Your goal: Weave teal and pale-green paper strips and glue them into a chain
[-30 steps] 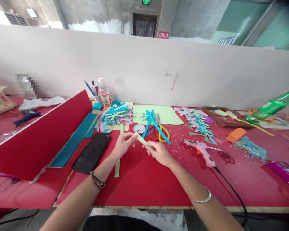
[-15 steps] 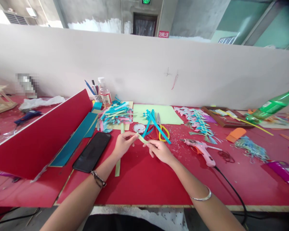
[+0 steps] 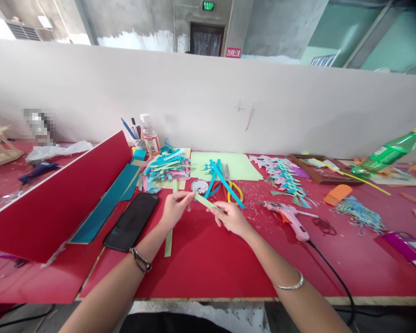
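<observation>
A pale green paper strip (image 3: pixel 204 201) is stretched between my hands above the red table. My left hand (image 3: pixel 175 207) pinches its left end between thumb and fingers. At the other end, the fingers of my right hand (image 3: pixel 231 218) are closed on it. Another pale green strip (image 3: pixel 168 243) lies on the table, partly hidden under my left hand and wrist. Just beyond my hands are a small white round dish (image 3: pixel 199 186), blue paper strips (image 3: pixel 225 178) partly woven with green, and yellow-and-red-handled scissors (image 3: pixel 236 192).
A pink glue gun (image 3: pixel 291 217) with a black cord lies on the right, near woven paper pieces (image 3: pixel 286 178). To the left are a black phone (image 3: pixel 131 222) and an upright red board (image 3: pixel 65 199). A heap of cut strips (image 3: pixel 166 169) sits behind, beside a bottle (image 3: pixel 150 136).
The strip between my hands now looks flatter and straighter, with more of it showing. My left hand has shifted slightly left; the table items stay in place.
</observation>
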The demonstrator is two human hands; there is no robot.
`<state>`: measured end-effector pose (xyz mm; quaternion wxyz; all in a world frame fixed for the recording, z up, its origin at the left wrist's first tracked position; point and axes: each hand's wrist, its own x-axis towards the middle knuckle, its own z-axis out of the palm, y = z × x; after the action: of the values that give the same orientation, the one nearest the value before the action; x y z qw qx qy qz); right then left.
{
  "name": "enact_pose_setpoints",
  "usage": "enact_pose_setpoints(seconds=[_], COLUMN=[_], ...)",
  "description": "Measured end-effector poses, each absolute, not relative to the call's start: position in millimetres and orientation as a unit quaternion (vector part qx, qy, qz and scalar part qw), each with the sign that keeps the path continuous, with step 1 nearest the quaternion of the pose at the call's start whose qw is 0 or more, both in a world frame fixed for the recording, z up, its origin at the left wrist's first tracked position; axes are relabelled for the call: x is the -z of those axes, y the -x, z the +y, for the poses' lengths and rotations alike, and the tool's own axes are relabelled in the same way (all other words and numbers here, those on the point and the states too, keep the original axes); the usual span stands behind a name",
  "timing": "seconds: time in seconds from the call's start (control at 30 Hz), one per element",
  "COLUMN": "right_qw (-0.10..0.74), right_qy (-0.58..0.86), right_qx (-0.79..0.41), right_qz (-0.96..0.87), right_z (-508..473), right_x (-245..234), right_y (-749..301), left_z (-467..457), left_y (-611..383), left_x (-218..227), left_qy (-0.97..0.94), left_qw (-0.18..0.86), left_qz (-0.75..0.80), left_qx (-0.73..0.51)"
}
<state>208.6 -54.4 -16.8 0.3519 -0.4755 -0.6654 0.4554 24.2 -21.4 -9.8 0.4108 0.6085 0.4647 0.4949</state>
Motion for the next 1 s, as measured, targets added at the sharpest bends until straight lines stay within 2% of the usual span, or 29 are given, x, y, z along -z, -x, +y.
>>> enact_pose_setpoints(seconds=[0.1,0.5,0.77,1.0], right_qw=[0.363,0.514,0.512,0.505], right_qy=[0.485,0.473,0.467,0.47], right_qx=[-0.466,-0.463,-0.464,-0.413], right_qz=[-0.646,-0.545,-0.552,-0.595], right_z=[-52.6,-41.9,-43.4,-43.1], right_x=[17.5,17.0,14.1,11.5], right_y=[-210.3,-220.1,-219.5,-222.9], left_z=[-15.3,-5.9,-1.9,-2.9], left_y=[-19.2,-12.9,-9.3,-10.6], left_x=[11.6,13.8,13.7,13.6], left_qy=[-0.576,-0.481,-0.431,-0.457], left_qw=[0.4,0.421,0.445,0.426], left_qz=[0.49,0.499,0.47,0.485], left_qx=[-0.518,-0.585,-0.629,-0.612])
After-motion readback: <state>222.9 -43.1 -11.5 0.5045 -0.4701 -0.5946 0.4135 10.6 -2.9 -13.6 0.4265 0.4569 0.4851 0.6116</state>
